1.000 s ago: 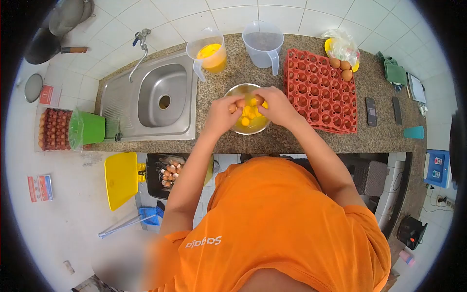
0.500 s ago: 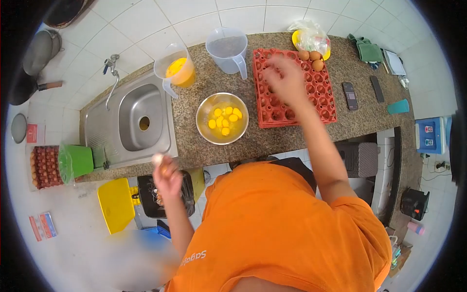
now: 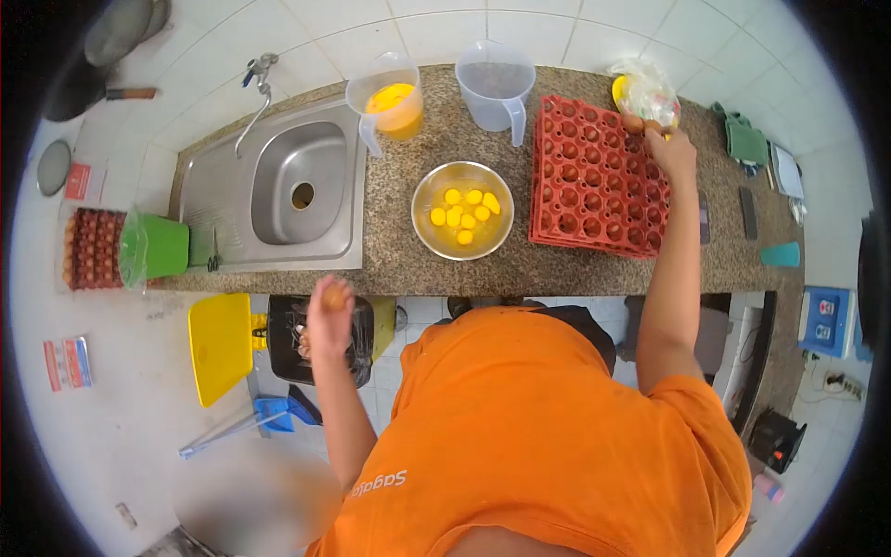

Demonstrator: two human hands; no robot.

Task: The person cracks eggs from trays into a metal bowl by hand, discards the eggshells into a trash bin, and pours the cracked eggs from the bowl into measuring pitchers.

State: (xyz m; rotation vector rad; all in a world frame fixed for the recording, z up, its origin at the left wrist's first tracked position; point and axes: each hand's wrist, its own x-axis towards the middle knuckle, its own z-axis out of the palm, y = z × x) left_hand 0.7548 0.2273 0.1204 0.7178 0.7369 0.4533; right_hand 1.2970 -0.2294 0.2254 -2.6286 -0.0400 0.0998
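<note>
My left hand (image 3: 331, 311) is raised over the open bin (image 3: 360, 343), its fingers curled round a brown egg or eggshell (image 3: 334, 295). At the back right corner of the red egg tray (image 3: 594, 176), my right hand (image 3: 670, 148) reaches to the brown eggs (image 3: 633, 123), fingers bent over one; it partly hides them. Between the sink and the tray sits a steel bowl (image 3: 419, 212) with several whole yolks (image 3: 454, 215) and clear egg white. Broken shells (image 3: 303, 342) lie in the bin.
Behind the bowl stand a jug with yellow egg (image 3: 394, 102) and another clear jug (image 3: 495, 88). The sink (image 3: 302, 186) is on the left, beside a green container (image 3: 167, 245). A plastic bag (image 3: 647, 91), phones and a teal cup (image 3: 781, 254) lie right.
Both hands have left the bowl. My left hand moved down left to the bin with shell; my right went over the tray to the eggs at its back right corner.
</note>
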